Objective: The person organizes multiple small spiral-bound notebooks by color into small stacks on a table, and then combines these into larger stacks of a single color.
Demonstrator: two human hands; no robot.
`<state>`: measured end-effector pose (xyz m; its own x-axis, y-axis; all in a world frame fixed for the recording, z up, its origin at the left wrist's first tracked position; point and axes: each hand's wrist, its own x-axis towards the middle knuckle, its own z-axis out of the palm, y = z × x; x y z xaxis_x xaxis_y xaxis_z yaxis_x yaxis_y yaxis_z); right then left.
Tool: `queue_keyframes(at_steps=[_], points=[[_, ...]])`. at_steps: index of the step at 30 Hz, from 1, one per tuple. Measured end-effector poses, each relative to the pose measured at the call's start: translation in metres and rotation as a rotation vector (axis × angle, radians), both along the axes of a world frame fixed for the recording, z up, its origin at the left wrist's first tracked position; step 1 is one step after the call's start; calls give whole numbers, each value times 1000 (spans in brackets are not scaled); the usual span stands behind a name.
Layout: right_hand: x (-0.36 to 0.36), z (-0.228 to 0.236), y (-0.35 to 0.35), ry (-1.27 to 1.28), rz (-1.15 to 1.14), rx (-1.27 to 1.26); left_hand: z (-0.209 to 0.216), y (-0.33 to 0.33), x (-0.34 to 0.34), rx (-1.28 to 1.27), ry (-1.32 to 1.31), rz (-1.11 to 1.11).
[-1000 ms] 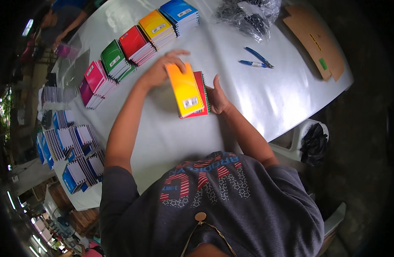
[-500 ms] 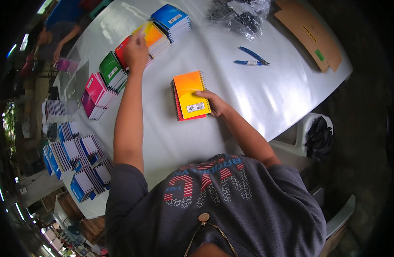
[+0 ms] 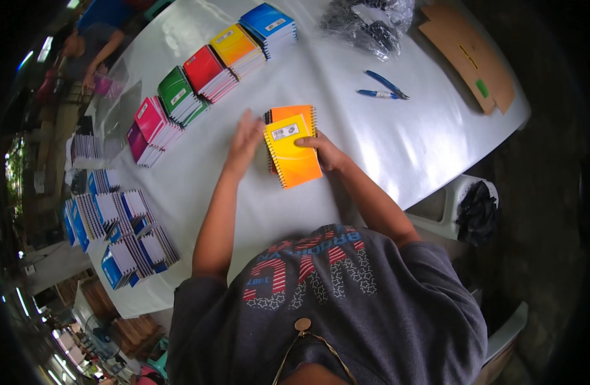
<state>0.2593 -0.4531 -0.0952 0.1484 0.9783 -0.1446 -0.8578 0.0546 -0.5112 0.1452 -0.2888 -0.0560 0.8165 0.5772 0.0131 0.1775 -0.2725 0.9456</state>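
the yellow spiral notebook (image 3: 294,151) lies on top of a small pile near the middle of the white desk (image 3: 385,154), with an orange notebook (image 3: 294,113) showing beneath it at the far edge. its long axis runs away from the person, tilted a little to the left, with the wire binding along its left side. the right hand (image 3: 327,153) rests at the notebook's right edge, fingers curled onto the cover and holding it down. the left hand (image 3: 245,138) is just beside the binding on the left, fingers spread and open, gripping nothing; whether it touches the wire cannot be told. both hands are close, the right one in contact. a small white rectangular label sits near the far end of the yellow cover. further left, a row of stacks runs across the desk: magenta notebooks (image 3: 150,125), green notebooks (image 3: 177,94), red notebooks (image 3: 208,72), a yellow-orange stack (image 3: 237,48) and blue notebooks (image 3: 268,24), several with similar white labels. two blue pens (image 3: 381,88) lie to the right, and flat brown cardboard (image 3: 468,54) beyond them.
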Motion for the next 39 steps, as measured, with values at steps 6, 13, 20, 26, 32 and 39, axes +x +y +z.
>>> queue_keyframes(at_steps=[6,13,20,26,32,39], points=[[-30,24,-13,-724,-127,67,-4,-53,-56,-496,-196,-87],[-50,15,-28,-906,-309,-61,-32,-92,-69,-412,-291,-37],[-67,0,-35,-1062,-521,70,-29,-103,-73,-287,-407,-44],[-64,-17,-38,-1239,-542,-1,-57,-95,-79,-82,-234,-113],[-68,-23,-42,-1236,-575,-117,-61,-87,-76,207,-202,-180],[-68,-17,-40,-1262,-577,-109,-63,-84,-79,370,-129,-182]])
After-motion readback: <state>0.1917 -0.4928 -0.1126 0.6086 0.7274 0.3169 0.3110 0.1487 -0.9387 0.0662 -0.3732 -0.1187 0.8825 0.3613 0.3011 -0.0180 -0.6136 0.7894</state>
